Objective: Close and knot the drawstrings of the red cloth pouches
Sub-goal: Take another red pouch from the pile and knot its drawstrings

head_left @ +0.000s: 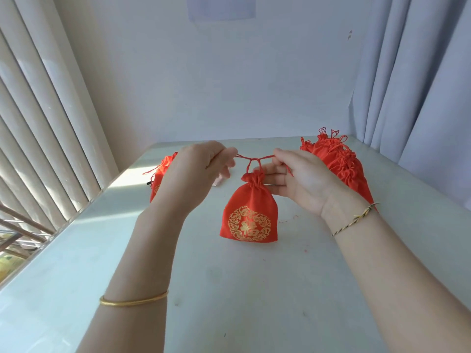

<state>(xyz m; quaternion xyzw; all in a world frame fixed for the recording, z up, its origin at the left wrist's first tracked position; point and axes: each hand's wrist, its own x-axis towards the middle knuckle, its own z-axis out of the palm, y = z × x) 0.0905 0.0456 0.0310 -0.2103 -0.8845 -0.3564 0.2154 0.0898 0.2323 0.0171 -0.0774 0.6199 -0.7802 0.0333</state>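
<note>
Cloth first: the small red cloth pouch with a round gold emblem (248, 215) hangs straight below the fingers, long axis upright, mouth gathered shut; whether its bottom edge touches the pale table (254, 289) I cannot tell. Above it the thin red drawstring (254, 157) runs taut sideways between the hands. The left hand (204, 164) and right hand (300, 179) each pinch one end, about equally near the crossing in the middle, so an outward pull looks next. Beyond the right fingers lies a heap of red pouches (336, 159); behind the left fingers, another red pouch (160, 179).
</note>
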